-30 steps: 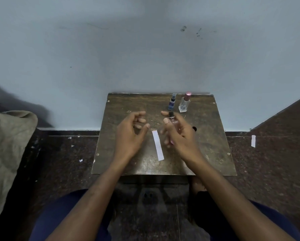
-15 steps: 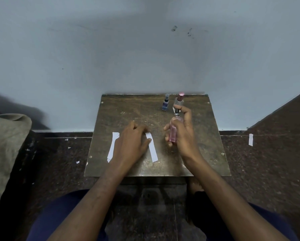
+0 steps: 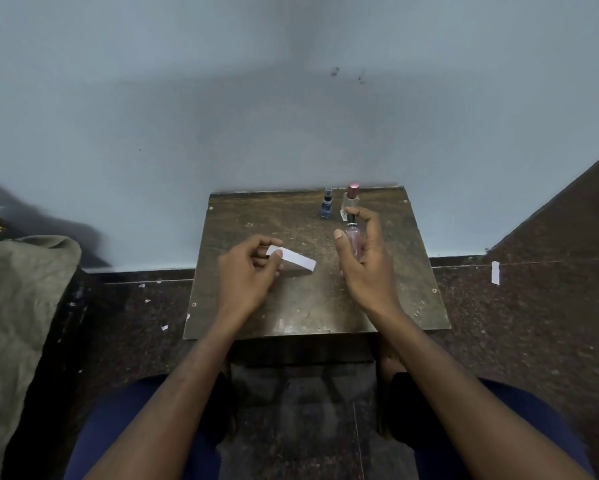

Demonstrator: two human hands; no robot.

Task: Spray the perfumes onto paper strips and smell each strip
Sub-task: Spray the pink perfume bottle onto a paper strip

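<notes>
A white rectangular paper strip [image 3: 293,260] is pinched at one end between thumb and fingers of the left hand [image 3: 246,275], its free end pointing toward 3 o'clock. A slim pink glass perfume bottle [image 3: 354,239] is gripped upright by the curled right hand [image 3: 367,268], forefinger laid on the nozzle. At 12 o'clock, a small blue spray bottle [image 3: 327,206] and a clear pink-capped bottle [image 3: 350,199] are stood on the worn brown wooden table [image 3: 312,306]. A pale blue wall [image 3: 291,98] and dark speckled floor [image 3: 533,323] are seen around it.
</notes>
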